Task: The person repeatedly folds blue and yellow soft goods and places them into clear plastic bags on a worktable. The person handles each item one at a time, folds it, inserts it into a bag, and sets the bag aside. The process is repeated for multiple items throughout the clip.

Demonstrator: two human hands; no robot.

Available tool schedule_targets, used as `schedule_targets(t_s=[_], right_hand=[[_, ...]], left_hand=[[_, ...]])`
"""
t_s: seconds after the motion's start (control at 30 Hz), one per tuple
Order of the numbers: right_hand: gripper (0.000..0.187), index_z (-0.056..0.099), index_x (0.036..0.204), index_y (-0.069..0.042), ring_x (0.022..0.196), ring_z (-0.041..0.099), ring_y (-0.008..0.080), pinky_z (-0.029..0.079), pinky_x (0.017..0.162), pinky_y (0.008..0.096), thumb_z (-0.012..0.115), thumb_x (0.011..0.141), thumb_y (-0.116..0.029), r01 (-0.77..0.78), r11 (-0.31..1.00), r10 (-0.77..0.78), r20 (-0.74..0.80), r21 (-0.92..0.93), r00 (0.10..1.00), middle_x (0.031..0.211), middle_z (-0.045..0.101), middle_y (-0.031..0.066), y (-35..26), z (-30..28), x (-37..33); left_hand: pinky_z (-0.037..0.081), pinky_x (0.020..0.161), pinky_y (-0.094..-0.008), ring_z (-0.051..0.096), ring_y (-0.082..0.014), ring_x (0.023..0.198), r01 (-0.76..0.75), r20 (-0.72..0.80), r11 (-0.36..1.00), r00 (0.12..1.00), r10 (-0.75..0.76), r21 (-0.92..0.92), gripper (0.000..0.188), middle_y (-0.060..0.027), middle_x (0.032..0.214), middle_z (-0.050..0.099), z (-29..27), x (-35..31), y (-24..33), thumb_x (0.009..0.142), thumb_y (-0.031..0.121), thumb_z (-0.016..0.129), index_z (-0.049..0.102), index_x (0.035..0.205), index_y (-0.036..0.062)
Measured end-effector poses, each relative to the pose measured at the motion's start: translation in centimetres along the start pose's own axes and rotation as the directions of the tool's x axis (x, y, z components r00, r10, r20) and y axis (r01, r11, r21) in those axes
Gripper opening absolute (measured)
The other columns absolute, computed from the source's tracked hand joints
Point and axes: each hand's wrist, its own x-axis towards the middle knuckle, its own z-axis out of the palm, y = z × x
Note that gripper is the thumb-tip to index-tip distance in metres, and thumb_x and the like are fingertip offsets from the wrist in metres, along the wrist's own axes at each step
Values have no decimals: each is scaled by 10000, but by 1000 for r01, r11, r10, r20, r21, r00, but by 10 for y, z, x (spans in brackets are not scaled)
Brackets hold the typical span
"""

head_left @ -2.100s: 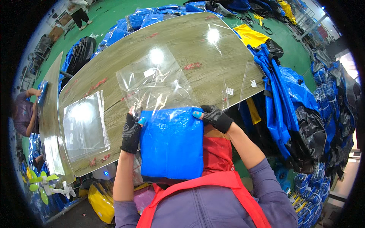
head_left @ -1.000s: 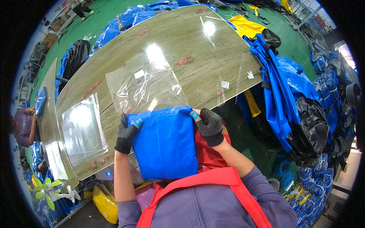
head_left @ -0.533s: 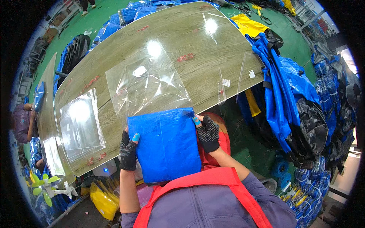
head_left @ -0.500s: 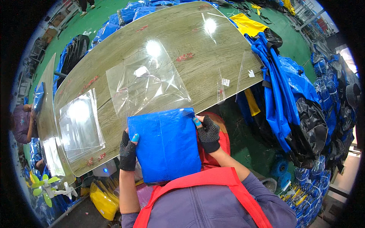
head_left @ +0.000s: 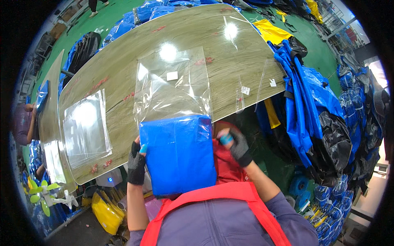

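Observation:
A folded blue tarpaulin-like bundle (head_left: 178, 156) lies in front of my body at the table's near edge. Its surface has a film-like gloss. From its far edge a see-through plastic bag (head_left: 174, 92) stretches flat over the table; a small white label (head_left: 172, 76) shows on it. I cannot tell how much of the bundle is inside the bag. My left hand (head_left: 136, 164), in a black dotted fingerless glove with blue tape on the thumb, grips the bundle's left edge. Off its right side, my right hand (head_left: 236, 145), gloved alike, is apart from it; motion smears the fingers.
A stack of see-through bags (head_left: 86, 127) lies on the wood-patterned table (head_left: 119, 53) at the left. Blue and black sheeting (head_left: 295, 98) hangs at the table's right end. A green fan (head_left: 43, 192) stands lower left. Another person's arm (head_left: 30, 125) shows far left.
My right hand has let go of the bundle's right edge and moved right and slightly down. The plastic bag lies straighter beyond the bundle. My left hand keeps its hold.

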Motion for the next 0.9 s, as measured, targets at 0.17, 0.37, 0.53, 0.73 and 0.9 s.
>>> schedule_targets(t_s=[0.17, 0.37, 0.53, 0.73, 0.9], right_hand=[[674, 416, 1327, -33, 1150, 493, 239, 389, 986, 380, 734, 790, -288, -91, 929, 96, 3, 358, 995, 1236, 534, 146, -26, 27, -19], [837, 353, 1392, 19, 1183, 518, 278, 390, 1024, 403, 735, 789, -418, -340, 898, 290, 205, 279, 935, 1246, 552, 184, -43, 8, -51], [695, 467, 1313, 53, 1090, 591, 255, 471, 942, 349, 650, 869, -450, -429, 903, 418, 172, 29, 892, 1182, 611, 190, -26, -16, -52], [657, 544, 1244, 29, 1009, 620, 233, 494, 888, 344, 643, 860, -493, -426, 905, 399, 321, 14, 859, 1125, 642, 175, -20, -32, -33], [559, 572, 1212, 5, 934, 625, 183, 507, 851, 331, 668, 861, -420, -213, 962, 191, 133, 172, 972, 1078, 662, 129, -7, -24, -12]], left_hand=[[474, 911, -359, 546, -213, 1095, 235, -108, 964, 969, -223, 122, 634, -125, 1264, 537, 32, -31, 8, 886, 377, 649, 410, 1376, 52], [439, 975, -417, 536, -277, 1135, 286, 214, 944, 924, -317, 163, 826, -182, 1319, 509, 28, -81, -7, 826, 419, 705, 305, 1432, 25], [436, 967, -378, 532, -258, 1129, -86, 271, 970, 962, 21, 229, 722, -154, 1297, 526, 35, -67, -47, 861, 428, 659, 383, 1388, 19], [497, 802, -366, 640, -236, 899, -288, 58, 937, 958, 283, 197, 346, -118, 973, 648, 23, -30, -48, 871, 203, 588, 544, 1164, 24], [468, 709, -468, 588, -413, 826, -496, 201, 386, 777, 596, 778, 176, -198, 894, 614, 31, -27, -45, 851, 151, 519, 614, 952, 43]])
